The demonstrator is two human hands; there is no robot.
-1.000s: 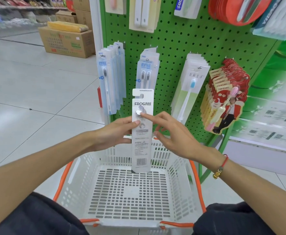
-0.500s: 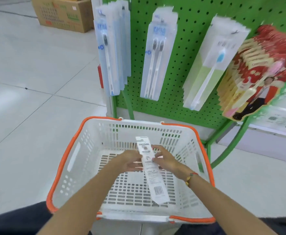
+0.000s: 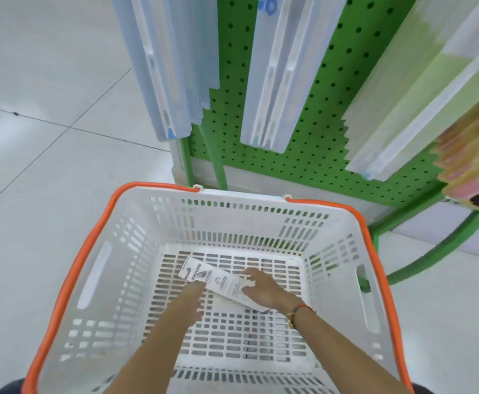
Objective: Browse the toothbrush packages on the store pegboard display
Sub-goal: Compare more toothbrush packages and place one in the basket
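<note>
Toothbrush package low inside the basket

The white toothbrush package (image 3: 222,282) lay slanted near the white basket (image 3: 261,220) floor. The right hand (image 3: 264,288) gripped its lower end, while the left hand (image 3: 195,294) touched its edge, fingers loose; pegboard (image 3: 318,109) packages hung behind.

A toothbrush package (image 3: 221,282) lies in the basket (image 3: 232,203), before the pegboard (image 3: 326,109).

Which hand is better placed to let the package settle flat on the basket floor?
Probably the right hand: it rests on the toothbrush package low in the basket; the left hand only touches its near edge.
</note>
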